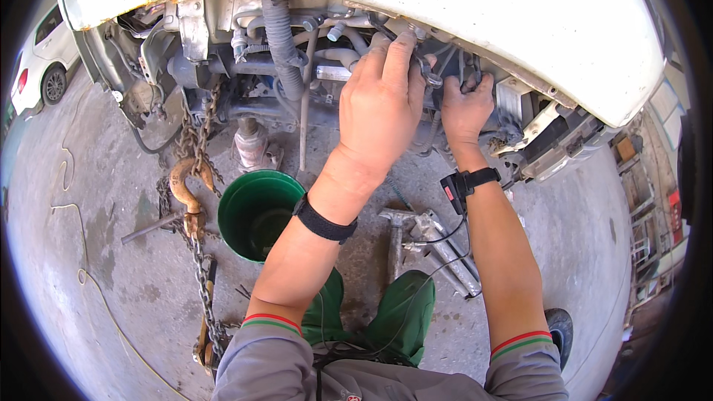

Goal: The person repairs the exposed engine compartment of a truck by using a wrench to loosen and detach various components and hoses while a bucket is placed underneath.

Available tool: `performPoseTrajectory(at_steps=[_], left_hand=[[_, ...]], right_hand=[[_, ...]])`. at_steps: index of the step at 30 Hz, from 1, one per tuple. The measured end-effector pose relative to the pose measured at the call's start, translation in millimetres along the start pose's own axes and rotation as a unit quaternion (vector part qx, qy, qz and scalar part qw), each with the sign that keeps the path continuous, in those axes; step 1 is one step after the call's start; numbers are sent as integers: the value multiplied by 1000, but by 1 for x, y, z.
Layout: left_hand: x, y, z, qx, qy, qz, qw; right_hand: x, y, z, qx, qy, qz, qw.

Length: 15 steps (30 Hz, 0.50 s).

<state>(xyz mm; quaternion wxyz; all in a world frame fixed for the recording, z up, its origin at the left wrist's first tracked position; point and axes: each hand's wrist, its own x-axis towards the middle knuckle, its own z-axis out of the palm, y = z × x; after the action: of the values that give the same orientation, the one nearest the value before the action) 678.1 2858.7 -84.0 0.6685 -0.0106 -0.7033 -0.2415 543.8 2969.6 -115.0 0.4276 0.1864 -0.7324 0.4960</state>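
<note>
Left hand (380,100) fingertips hidden among engine hoses; wrench (429,74) mostly covered by fingers, only short steel stretch showing. Right hand (466,108) fingers buried behind bracket, whatever grip closes on unseen. White car (41,52) cut off by left rim. Chain (202,275) lower end lost behind grey sleeve. Green bucket (256,212) near rim covered by left forearm, contents too dark to tell. Shelving at right edge blurred.

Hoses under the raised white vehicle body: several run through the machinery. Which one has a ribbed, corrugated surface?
The thick grey hose hanging down left of the left hand; the thinner pipes beside it are smooth.
</note>
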Motion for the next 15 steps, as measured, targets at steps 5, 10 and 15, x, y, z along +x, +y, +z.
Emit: performPoseTrajectory(at_steps=[5,10,15], left_hand=[[0,-3,-9,-74,46,-51,995],[24,-63,-33,-482,169,-407,757],[38,-57,-38,-404,62,-406,817]], right_hand=[[0,2,0,-14,-5,-2,1000],[-1,4,2,-6,-15,19,1000],[1,10,2,-6,-3,-1,1000]])
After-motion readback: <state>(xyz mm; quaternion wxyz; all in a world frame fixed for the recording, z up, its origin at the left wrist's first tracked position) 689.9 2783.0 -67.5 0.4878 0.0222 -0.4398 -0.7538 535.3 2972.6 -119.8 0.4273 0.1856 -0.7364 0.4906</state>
